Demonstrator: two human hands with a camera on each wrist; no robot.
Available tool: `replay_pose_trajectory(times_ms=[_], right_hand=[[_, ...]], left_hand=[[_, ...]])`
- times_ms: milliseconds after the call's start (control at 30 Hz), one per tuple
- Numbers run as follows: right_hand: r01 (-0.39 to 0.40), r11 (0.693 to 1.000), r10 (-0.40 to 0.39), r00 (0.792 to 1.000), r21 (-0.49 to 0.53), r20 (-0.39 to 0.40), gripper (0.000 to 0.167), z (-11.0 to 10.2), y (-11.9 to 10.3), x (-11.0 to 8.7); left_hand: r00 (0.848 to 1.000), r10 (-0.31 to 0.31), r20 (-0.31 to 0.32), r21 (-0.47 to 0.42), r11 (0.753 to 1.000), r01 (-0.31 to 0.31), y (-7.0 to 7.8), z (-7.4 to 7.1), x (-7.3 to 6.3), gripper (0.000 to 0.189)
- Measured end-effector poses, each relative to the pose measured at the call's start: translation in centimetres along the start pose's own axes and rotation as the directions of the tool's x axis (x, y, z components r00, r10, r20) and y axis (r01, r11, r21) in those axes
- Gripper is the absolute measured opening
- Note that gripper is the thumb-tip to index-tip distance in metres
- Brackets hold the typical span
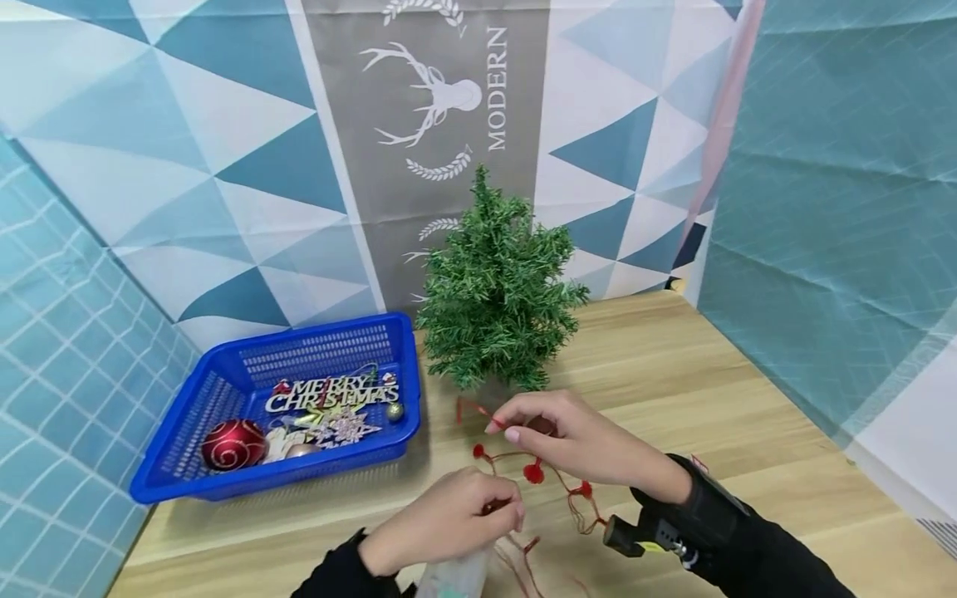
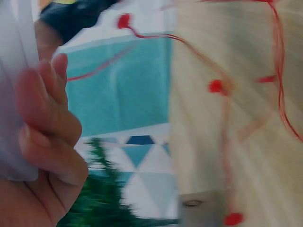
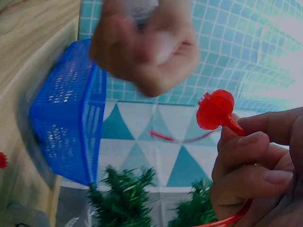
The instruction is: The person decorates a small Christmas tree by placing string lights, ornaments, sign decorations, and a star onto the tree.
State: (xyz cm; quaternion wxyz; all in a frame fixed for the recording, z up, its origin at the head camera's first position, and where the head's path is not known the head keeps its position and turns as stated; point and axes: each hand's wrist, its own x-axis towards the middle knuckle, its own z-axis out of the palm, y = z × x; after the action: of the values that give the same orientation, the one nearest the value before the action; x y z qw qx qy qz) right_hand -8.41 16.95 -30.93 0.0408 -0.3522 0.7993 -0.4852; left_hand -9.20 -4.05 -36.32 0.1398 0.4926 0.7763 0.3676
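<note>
Between thumb and fingertips, my right hand (image 1: 579,440) pinches a thin red wire of a string of lights (image 1: 533,473), just in front of the tree. In the right wrist view a red cup-shaped light (image 3: 215,109) stands out from those fingertips. Several more red lights trail along the wire over the table. My left hand (image 1: 454,517), lower and to the left, has its fingers curled round a translucent whitish plastic case (image 2: 16,94); the case (image 1: 452,573) shows below that hand in the head view, partly cut off by the frame edge.
A small green artificial tree (image 1: 497,291) stands at the back of the wooden table (image 1: 748,465). Left of it, a blue basket (image 1: 280,477) holds a red bauble (image 1: 233,444), a Merry Christmas sign (image 1: 332,394) and other ornaments. Patterned cloth hangs behind.
</note>
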Motion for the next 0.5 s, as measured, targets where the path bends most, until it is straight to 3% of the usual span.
replay_pose_trajectory(times_ms=[67, 200, 367, 500], right_hand=[[-0.035, 0.999, 0.035, 0.999, -0.002, -0.007, 0.020, -0.1, 0.5, -0.2], [-0.081, 0.997, 0.081, 0.996, -0.005, -0.026, 0.021, -0.6, 1.2, -0.6], [-0.115, 0.993, 0.115, 0.993, 0.030, -0.015, 0.021, -0.7, 1.2, -0.5], [-0.129, 0.990, 0.129, 0.992, 0.062, 0.007, 0.023, -0.7, 1.4, -0.4]], left_hand=[[1.000, -0.018, -0.020, 0.064, 0.998, 0.020, -0.9, 0.6, 0.6, 0.027], [0.993, -0.103, -0.049, 0.105, 0.989, 0.107, -2.9, 1.5, 1.4, 0.032], [0.976, -0.200, -0.081, 0.188, 0.959, 0.212, -5.2, 2.8, 1.7, 0.035], [0.969, -0.234, -0.079, 0.255, 0.935, 0.247, -6.6, 3.8, 1.8, 0.030]])
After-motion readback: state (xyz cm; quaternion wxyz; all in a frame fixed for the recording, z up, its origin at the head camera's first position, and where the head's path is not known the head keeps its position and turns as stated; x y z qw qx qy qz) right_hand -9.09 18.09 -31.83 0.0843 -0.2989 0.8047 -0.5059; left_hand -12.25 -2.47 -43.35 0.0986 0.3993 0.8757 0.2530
